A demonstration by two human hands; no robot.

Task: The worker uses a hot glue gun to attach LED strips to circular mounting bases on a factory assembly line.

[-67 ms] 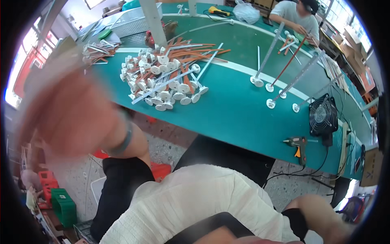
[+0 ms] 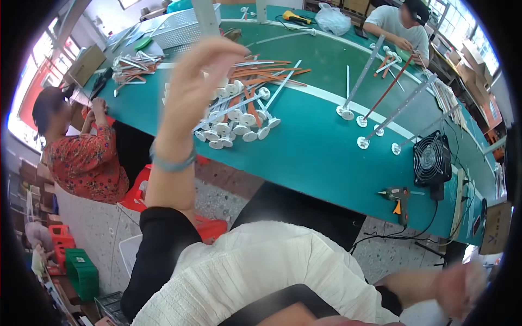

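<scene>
My left hand (image 2: pixel 198 81) is raised above the left part of a pile of white disc-ended pieces (image 2: pixel 239 122). Brown and clear strips jut out from that pile. The hand's fingers are stretched out and bent over to the right, with nothing visible in them; it hides some of the pieces. At the lower right, away from the table, my right hand (image 2: pixel 462 288) is smeared by motion, so I cannot see its fingers or anything in them. Several upright sticks on white disc bases (image 2: pixel 363 142) stand on the green table (image 2: pixel 304 157).
A glue gun (image 2: pixel 399 202) lies at the table's right front, beside a black fan (image 2: pixel 432 157) and cables. A white basket (image 2: pixel 176 32) is at the back left. One co-worker (image 2: pixel 87 157) sits at left, another (image 2: pixel 402 32) at far right. Red stools stand below.
My left hand has swung from the left over to the pile, uncovering the co-worker at left. My right hand has come further into view at the lower right.
</scene>
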